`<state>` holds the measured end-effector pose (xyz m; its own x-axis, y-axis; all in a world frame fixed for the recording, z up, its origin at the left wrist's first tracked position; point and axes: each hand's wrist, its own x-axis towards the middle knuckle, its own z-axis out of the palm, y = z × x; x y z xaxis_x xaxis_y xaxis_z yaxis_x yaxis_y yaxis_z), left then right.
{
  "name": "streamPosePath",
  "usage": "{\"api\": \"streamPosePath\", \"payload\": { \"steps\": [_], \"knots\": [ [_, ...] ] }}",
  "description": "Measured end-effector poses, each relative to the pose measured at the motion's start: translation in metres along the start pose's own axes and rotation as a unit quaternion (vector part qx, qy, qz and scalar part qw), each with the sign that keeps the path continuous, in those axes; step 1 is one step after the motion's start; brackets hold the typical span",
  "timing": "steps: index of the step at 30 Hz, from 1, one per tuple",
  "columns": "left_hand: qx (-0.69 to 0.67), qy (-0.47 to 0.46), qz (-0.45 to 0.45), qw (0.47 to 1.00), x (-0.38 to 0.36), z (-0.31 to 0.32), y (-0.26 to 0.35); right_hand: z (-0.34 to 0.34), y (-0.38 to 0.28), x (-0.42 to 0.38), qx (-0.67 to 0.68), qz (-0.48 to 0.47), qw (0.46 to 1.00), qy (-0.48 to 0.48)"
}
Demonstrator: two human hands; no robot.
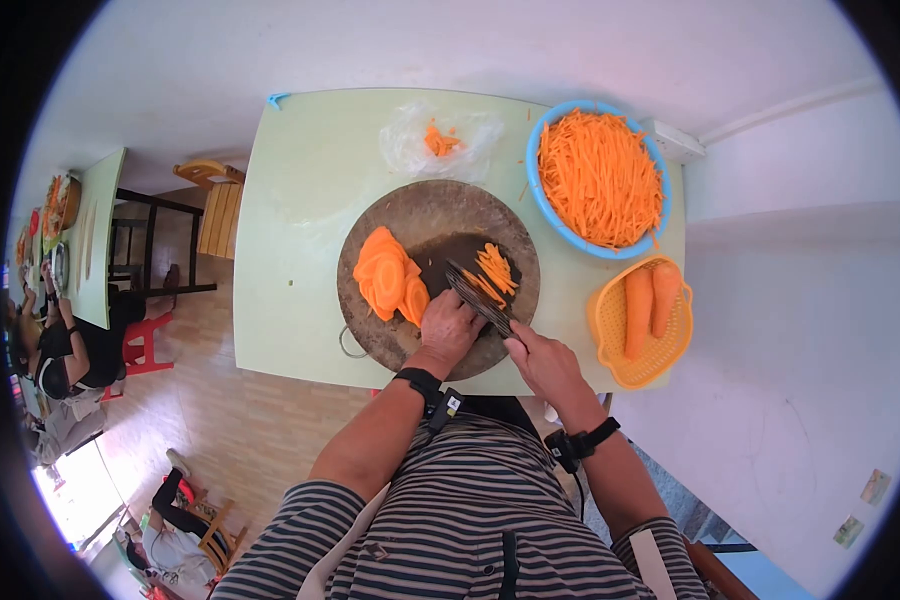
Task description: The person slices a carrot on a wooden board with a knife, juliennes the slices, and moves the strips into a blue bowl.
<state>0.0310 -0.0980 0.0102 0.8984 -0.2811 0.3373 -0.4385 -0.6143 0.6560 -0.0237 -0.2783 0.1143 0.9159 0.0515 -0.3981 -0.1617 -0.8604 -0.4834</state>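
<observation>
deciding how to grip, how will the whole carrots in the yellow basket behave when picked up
The whole carrots look thick and uncut, so they're likely stiff. Their smooth-looking surface may be slippery. Being rounded, they could roll, though the sides of the yellow basket would probably stop them.

No lettering is showing legibly; the small white rectangular label (454, 403) on the black plastic left-wrist device (437, 412) is appearing too small for reading.

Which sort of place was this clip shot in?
Probably a food-preparation room, perhaps an eatery's: there's a round chopping board in use, a blue basin heaped with carrot shreds, and a second table with people beside it.
</observation>
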Motion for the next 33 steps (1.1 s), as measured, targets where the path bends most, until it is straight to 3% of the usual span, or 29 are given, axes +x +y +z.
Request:
{"api": "streamPosePath", "payload": {
  "steps": [3, 5, 9, 15, 23, 27, 33],
  "knots": [
    [0.006, 0.016, 0.007, 1.000, 0.000, 0.004, 0.002, -0.002, -0.002, 0.010, 0.011, 0.007, 1.000, -0.004],
    [0.015, 0.009, -0.009, 1.000, -0.002, 0.006, 0.000, -0.005, 0.003, 0.015, 0.115, 0.002, 0.993, 0.003],
    [0.006, 0.034, -0.019, 0.999, -0.002, 0.006, 0.002, -0.019, -0.001, -0.005, 0.110, 0.017, 0.994, 0.007],
    [-0.007, -0.007, -0.015, 1.000, -0.002, 0.001, -0.001, -0.029, -0.006, -0.032, 0.029, 0.055, 0.996, -0.062],
    [-0.016, 0.004, -0.002, 1.000, -0.003, 0.002, -0.003, -0.008, 0.000, -0.015, 0.010, 0.001, 1.000, 0.002],
    [-0.014, 0.026, 0.014, 0.999, 0.001, 0.000, 0.000, -0.007, -0.006, 0.007, 0.010, 0.009, 1.000, -0.014],
    [0.017, 0.017, -0.020, 1.000, -0.001, 0.005, 0.000, -0.009, 0.005, 0.012, 0.127, 0.004, 0.992, 0.009]
  ]
}}
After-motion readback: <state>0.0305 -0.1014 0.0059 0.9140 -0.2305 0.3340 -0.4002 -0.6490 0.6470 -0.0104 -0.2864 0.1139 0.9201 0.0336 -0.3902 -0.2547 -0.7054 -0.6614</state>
